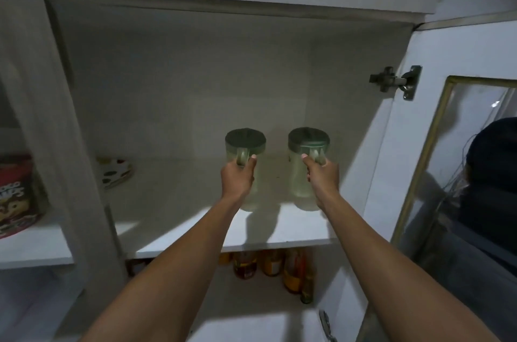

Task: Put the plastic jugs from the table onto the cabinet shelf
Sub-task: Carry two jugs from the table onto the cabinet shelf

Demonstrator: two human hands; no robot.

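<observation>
Gripping two jugs (245, 146), hands (238, 178), cabinet shelf (181, 202)

Both jugs are that pale see-through green with darker green lids: 1 in the left hand (237, 178), call it the left jug (246, 157), and 1 in the right hand (321, 178), the right jug (303, 174). The shelf (195, 202) under the hands is plain white, and so is the cabinet's back wall (195, 84), though it looks greyish in the dim light. Far left of the left hand is a white plate (116, 172) with dark spots, and further left a red cereal box (16, 196) with a cartoon print. Below the hands the bottles (268, 266) are amber and orange with yellowish labels. Right of the right hand, the door (447, 62) is white with a dull gold frame.
</observation>
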